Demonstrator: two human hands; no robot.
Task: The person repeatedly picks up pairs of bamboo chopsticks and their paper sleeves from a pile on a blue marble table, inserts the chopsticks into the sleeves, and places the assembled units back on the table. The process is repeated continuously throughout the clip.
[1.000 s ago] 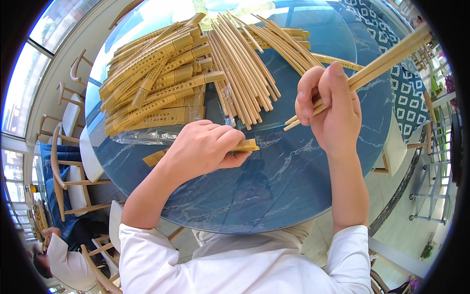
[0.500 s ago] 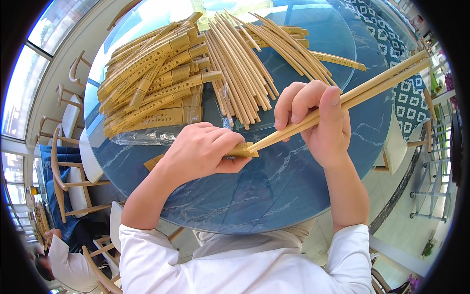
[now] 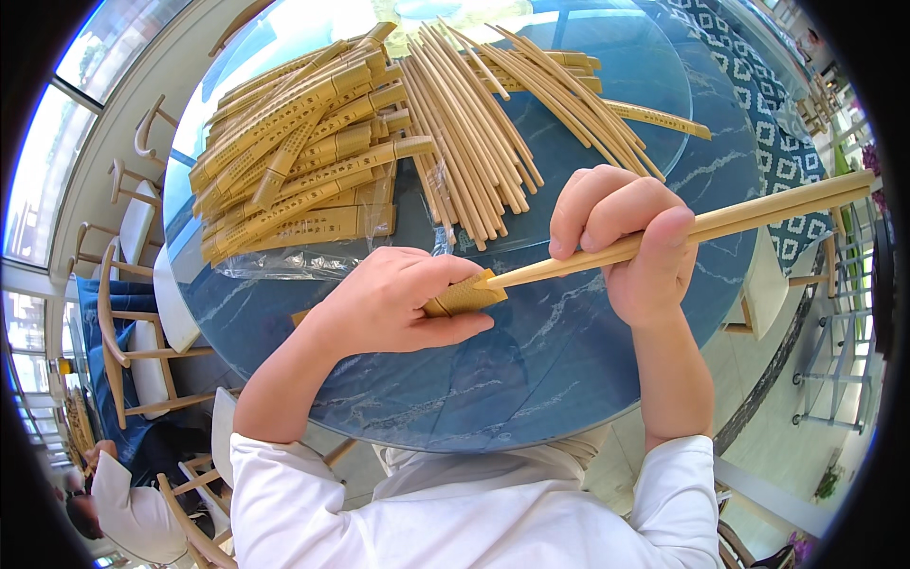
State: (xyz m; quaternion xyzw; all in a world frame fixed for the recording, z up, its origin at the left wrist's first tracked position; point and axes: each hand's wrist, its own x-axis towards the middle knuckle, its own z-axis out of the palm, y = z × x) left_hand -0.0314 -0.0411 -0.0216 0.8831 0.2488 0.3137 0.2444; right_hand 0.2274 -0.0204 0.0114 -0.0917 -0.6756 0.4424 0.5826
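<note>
My left hand (image 3: 384,299) is closed round a gold-brown paper chopstick sleeve (image 3: 466,297), whose open mouth points right. Pinched between the thumb and fingers of my right hand (image 3: 637,242) is a pair of pale wooden chopsticks (image 3: 758,220). Their tips meet the sleeve's mouth; how deep they sit inside I cannot tell. Beyond my hands lies a loose heap of bare chopsticks (image 3: 464,133). Left of it is a pile of gold-brown paper sleeves (image 3: 294,142), several of them bulging as if filled.
The round blue marbled table (image 3: 559,379) carries a clear raised turntable (image 3: 678,57). Crinkled clear plastic (image 3: 294,261) lies under the sleeve pile. More chopsticks (image 3: 569,90) lie at the back right. Wooden chairs (image 3: 118,332) stand to the left, where another person (image 3: 137,507) sits.
The chopsticks have swung flatter, their far ends lower and farther right. My right hand has shifted right and down; the sleeve in my left hand has turned to show more of its face.
</note>
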